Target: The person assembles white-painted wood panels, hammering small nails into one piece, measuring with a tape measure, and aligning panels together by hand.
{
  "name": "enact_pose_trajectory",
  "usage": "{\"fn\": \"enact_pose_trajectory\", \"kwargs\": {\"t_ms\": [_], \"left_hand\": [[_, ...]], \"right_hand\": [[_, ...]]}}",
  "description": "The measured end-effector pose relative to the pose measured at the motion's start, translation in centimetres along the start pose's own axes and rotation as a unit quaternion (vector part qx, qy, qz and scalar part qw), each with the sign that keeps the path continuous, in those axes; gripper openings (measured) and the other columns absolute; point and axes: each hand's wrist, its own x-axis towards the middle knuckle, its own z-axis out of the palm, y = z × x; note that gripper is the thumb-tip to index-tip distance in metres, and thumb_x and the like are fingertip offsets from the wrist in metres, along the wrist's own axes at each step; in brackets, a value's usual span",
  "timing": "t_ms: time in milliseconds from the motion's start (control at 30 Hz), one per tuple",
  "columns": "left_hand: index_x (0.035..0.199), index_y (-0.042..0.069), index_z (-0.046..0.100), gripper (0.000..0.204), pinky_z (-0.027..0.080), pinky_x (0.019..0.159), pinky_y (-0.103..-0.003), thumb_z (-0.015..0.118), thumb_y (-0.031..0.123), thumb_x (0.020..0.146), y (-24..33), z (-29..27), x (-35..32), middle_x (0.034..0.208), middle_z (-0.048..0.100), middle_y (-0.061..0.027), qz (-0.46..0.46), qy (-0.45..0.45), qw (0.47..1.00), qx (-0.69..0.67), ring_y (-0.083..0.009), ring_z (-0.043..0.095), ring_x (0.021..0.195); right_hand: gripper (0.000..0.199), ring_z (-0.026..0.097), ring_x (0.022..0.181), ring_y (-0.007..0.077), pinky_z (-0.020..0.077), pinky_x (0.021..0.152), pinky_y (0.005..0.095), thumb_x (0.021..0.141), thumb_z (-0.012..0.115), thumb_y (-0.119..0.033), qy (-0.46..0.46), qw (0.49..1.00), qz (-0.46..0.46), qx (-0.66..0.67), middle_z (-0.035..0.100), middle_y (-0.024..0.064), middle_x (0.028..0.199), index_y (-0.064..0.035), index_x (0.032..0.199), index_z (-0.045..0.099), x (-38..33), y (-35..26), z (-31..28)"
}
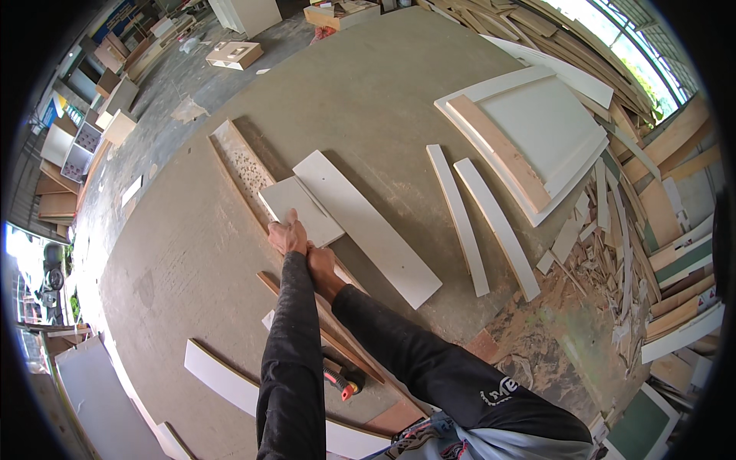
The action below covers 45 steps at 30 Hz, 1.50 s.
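A small off-white board lies across a long narrow wooden piece with raised edges, whose inner face carries many light specks at the far end. My left hand is closed at the board's near left corner, one finger stretched over its top. Just right of it and touching it, my right hand is closed by the board's near edge; what its fingers hold is hidden. A longer white panel with small holes lies right of the small board, close against it.
Two narrow white strips and a framed white panel lie to the right. A red-and-black handled tool rests near my forearms. Wood scraps heap at the right edge; a white curved-looking board lies near left.
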Motion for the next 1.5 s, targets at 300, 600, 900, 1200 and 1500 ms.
{"fn": "enact_pose_trajectory", "kwargs": {"t_ms": [300,600,900,1200,1500], "left_hand": [[0.099,-0.011,0.063,0.050,0.051,0.086,-0.044,0.075,0.035,0.082,-0.7,0.1,0.9,0.097,0.068,-0.0288,-0.010,-0.002,1.000,0.011,-0.0406,0.067,0.093],[0.096,-0.010,0.064,0.049,0.051,0.086,-0.044,0.075,0.035,0.081,-1.0,-0.5,1.5,0.095,0.068,-0.0292,-0.017,0.013,1.000,0.015,-0.0413,0.067,0.093],[0.095,-0.010,0.065,0.049,0.051,0.087,-0.044,0.076,0.035,0.081,-1.7,-0.7,2.2,0.096,0.068,-0.0296,-0.001,0.026,1.000,0.012,-0.0419,0.067,0.094],[0.098,-0.010,0.064,0.050,0.049,0.089,-0.044,0.075,0.036,0.081,-1.8,-0.4,2.6,0.099,0.068,-0.0299,-0.013,0.028,0.999,0.031,-0.0422,0.065,0.098],[0.098,-0.009,0.065,0.048,0.050,0.087,-0.044,0.075,0.036,0.081,-0.7,-0.4,2.2,0.096,0.068,-0.0286,-0.008,0.014,1.000,0.021,-0.0413,0.067,0.094]], "right_hand": [[0.046,0.068,0.081,0.0311,0.0494,0.069,0.0445,0.091,0.065,-0.028,-0.022,0.999,0.012,0.028,0.069,0.0268,0.091,0.0171,0.094,0.064,0.1,0.2,0.7],[0.041,0.067,0.078,0.0262,0.0492,0.066,0.0428,0.092,0.064,-0.025,-0.008,0.999,0.037,-0.005,0.069,0.0224,0.086,0.0160,0.091,0.064,-2.9,-2.3,1.3],[0.039,0.067,0.078,0.0266,0.0491,0.067,0.0429,0.093,0.063,-0.024,-0.010,1.000,0.028,-0.006,0.069,0.0234,0.088,0.0155,0.093,0.065,-3.4,-2.4,2.1],[0.042,0.067,0.083,0.0297,0.0499,0.071,0.0436,0.092,0.063,-0.025,-0.014,0.999,0.029,-0.006,0.068,0.0264,0.093,0.0174,0.097,0.064,-3.2,-2.6,2.2],[0.045,0.068,0.085,0.0326,0.0503,0.073,0.0444,0.091,0.065,-0.026,0.002,0.999,0.022,-0.047,0.068,0.0276,0.096,0.0183,0.098,0.063,-2.8,-3.2,2.0]]}}
